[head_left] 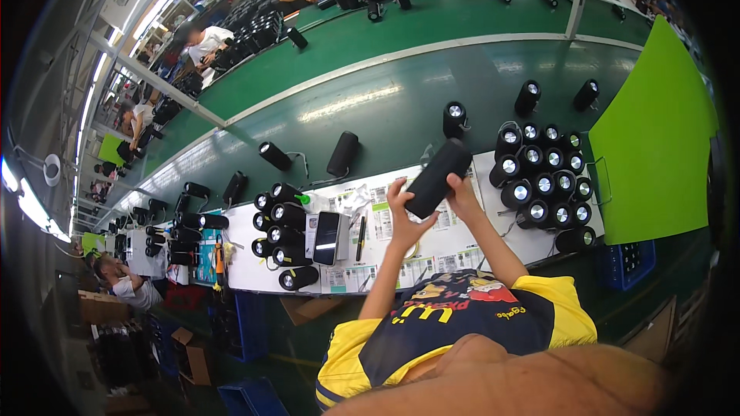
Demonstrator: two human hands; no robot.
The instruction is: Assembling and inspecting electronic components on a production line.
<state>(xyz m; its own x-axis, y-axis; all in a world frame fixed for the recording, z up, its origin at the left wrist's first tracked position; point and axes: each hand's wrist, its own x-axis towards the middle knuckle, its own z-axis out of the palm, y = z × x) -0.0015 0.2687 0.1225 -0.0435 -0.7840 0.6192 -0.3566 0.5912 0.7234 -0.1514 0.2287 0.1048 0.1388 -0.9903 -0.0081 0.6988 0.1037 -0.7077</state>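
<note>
Sweeping from the left of the frame to the upper right, a broad green belt (324, 115), dotted with loose black speakers (344, 154). Below it, across the middle, a long white tabletop (247, 271), partly covered by printed sheets (383, 221). At the right, a bent lime-green board (659, 154), upright beside the tabletop's end. Just left of it, a tight cluster of black speakers (544, 184), mostly on end, with round silvery tops facing up. Left of centre, a smaller group of black speakers (287, 216), lying close together. At the centre, above the sheets, a held speaker (439, 177), black, cylindrical, tilted with one end toward the upper right. At its lower left end, the left hand (402, 214), part-curled around it, thumb along the lower edge and fingers on the opposite side. On its lower right side, the right hand (464, 196), part-closed, fingers against the casing. Left of the hands, a dark-faced phone (327, 237); just beside that, a slim black pen (361, 239).
</note>
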